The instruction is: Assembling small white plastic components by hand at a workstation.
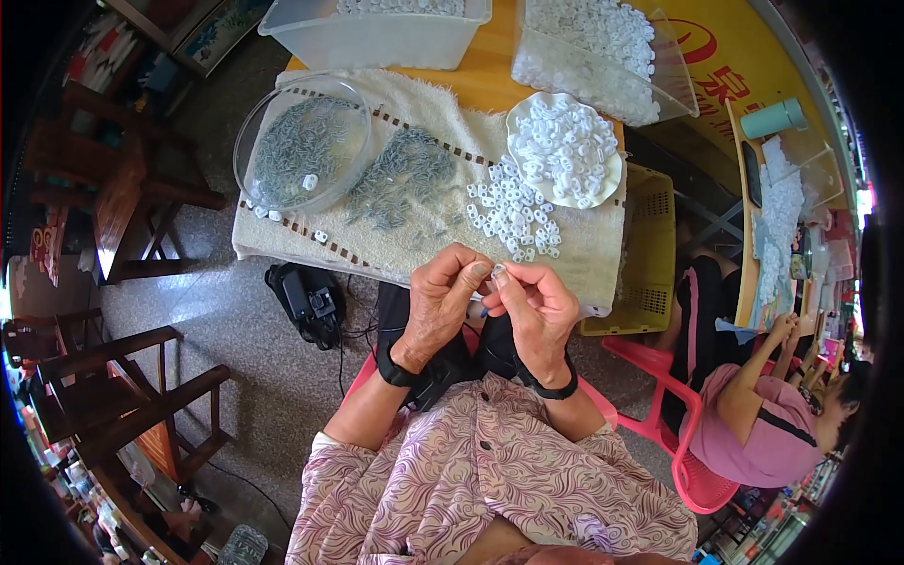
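Note:
My left hand (439,306) and my right hand (539,325) meet fingertip to fingertip just past the towel's near edge. Both are closed in a pinch on one small white plastic piece (497,270), mostly covered by the thumbs. Beyond them, a loose heap of white two-holed plastic pieces (513,209) lies on the cream towel (377,247). A scalloped white plate (605,191) is piled with more of these. Left of that, thin grey metal pins (405,174) lie in a heap beside a clear round bowl (361,168) of similar pins.
At the table's far side stand two translucent tubs, a left one (377,45) and a right one (680,80), holding white pieces. A yellow crate (617,325) sits below on the right. Another person (753,424) works at a side table; dark wooden chairs (160,405) stand left.

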The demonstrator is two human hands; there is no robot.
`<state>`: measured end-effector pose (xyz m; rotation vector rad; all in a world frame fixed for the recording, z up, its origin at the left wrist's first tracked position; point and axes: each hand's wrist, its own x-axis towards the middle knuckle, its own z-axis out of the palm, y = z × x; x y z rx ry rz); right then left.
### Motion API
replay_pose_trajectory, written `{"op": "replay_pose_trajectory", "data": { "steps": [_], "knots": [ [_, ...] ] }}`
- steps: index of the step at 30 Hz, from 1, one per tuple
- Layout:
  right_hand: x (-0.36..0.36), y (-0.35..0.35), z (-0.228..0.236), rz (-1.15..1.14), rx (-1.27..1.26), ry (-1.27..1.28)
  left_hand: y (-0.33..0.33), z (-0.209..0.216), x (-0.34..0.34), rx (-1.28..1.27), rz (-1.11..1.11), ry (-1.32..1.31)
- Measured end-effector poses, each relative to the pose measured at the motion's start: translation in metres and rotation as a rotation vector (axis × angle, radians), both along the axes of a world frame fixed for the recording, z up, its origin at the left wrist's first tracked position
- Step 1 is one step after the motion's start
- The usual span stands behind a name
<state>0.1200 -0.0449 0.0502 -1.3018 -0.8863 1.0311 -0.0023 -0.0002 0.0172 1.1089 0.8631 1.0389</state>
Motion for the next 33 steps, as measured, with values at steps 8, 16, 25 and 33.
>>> {"op": "replay_pose_trajectory", "data": {
  "steps": [8, 16, 25, 33],
  "knots": [
    [-0.001, -0.006, 0.001, -0.001, 0.067, -0.082, -0.003, 0.007, -0.002, 0.108, 0.015, 0.09],
    [0.0, -0.008, 0.002, 0.014, 0.176, -0.303, -0.01, 0.011, 0.002, 0.053, 0.007, 0.095],
    [-0.003, -0.005, 0.016, 0.007, 0.025, -0.089, -0.009, 0.012, 0.001, 0.009, -0.01, -0.027],
    [0.003, -0.007, 0.016, -0.016, -0.023, -0.019, -0.008, 0.013, -0.001, 0.028, -0.062, -0.063]
  ]
}}
